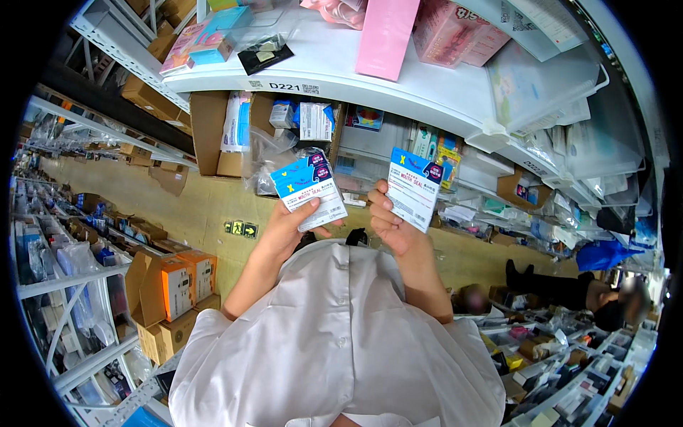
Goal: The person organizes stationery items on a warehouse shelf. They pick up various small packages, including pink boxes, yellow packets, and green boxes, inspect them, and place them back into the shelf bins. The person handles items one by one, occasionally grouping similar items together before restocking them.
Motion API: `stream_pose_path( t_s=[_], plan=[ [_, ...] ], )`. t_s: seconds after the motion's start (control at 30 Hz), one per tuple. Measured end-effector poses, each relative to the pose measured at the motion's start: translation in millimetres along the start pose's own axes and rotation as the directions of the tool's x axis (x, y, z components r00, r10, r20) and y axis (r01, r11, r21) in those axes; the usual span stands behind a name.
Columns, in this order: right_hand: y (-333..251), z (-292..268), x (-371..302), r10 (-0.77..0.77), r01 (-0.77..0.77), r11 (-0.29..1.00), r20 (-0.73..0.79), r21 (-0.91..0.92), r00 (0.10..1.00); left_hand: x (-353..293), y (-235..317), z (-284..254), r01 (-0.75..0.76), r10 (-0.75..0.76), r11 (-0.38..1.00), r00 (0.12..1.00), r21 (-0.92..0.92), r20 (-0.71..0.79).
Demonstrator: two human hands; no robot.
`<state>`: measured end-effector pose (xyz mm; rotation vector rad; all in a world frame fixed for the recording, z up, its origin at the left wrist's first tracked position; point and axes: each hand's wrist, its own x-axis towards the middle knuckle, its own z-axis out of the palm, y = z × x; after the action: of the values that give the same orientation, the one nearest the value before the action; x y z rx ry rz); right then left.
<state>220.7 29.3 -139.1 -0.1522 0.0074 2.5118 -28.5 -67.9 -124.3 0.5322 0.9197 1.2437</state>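
My left hand (pixel 283 226) grips a flat blue-and-white packet (pixel 313 203), its thumb across the printed front. In my right hand (pixel 390 222) is a second packet (pixel 413 192) of the same look, pinched at its left edge. Both are raised side by side in front of my chest, printed faces toward me, with a gap between them. Just beyond the left packet, on a lower shelf, stands an open cardboard box (pixel 206 135) with small blue-and-white boxes (pixel 316 122) and clear plastic bags (pixel 274 148) in it.
Ahead is a white shelf (pixel 327 78) with a tall pink box (pixel 388 39) and a black card-like item (pixel 265 57). Orange-and-white boxes (pixel 178 288) sit in a carton at left. A person in black boots (pixel 548 281) is at the right.
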Motion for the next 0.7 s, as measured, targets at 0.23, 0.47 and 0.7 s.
stream_pose_path(
  t_s=[0.23,0.47,0.7],
  plan=[
    [-16.7,-14.7,16.8,-0.588,0.149,0.652,-0.371,-0.744,0.719,-3.9,-4.4,-1.9,-0.049,0.049,0.999,0.997,0.003,-0.065],
    [-26.0,-20.9,58.5,-0.785,0.072,0.183,-0.102,-0.98,0.611,-6.9,-10.1,-4.1,-0.05,0.07,0.986,0.99,0.162,-0.122],
    [-34.9,-37.7,107.6,-0.779,-0.104,-0.083,-0.001,-0.991,0.627,-13.1,-9.5,-1.4,-0.057,0.073,0.989,0.991,0.135,-0.113]
  ],
)
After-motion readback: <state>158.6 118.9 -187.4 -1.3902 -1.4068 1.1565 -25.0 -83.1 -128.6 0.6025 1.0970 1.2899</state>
